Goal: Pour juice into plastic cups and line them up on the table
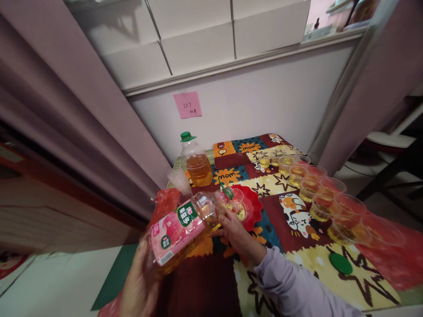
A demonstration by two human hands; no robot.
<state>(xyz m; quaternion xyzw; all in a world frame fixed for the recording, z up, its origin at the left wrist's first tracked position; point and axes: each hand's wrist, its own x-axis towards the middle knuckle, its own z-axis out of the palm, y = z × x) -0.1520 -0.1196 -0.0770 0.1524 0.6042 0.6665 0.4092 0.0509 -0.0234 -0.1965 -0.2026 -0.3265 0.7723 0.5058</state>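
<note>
The juice bottle [176, 229] lies tilted between the two hands, its neck end toward the right and its base toward the left. The left hand [142, 268] cups it near the base, thumb along the side, while the right hand [233, 229] has its fingers on the clear shoulder. From where I stand, it looks like thin, smooth plastic that would give under a squeeze, with enough amber drink inside to slosh and pull the weight about; unlikely to break, but slippery if wet. I'd keep one palm under the base and fingers below the neck (whether it is capped, I can't make out).

That is one bottle in hand, and a second, the jug [199, 169] with a green hat-shaped cap, stands beyond the hands, making two. Just past the right hand's fingertips is one red dish [254, 211], a clear cup [237, 199] in it. Farther left of that hand, beside the jug, sits one stack of cups [179, 178], too nested to count. Well to its right run the filled cups [309, 189] and their neighbours, about a dozen altogether (they overlap, so give or take). Nearer the sleeve lies one loose green lid [341, 263].
</note>
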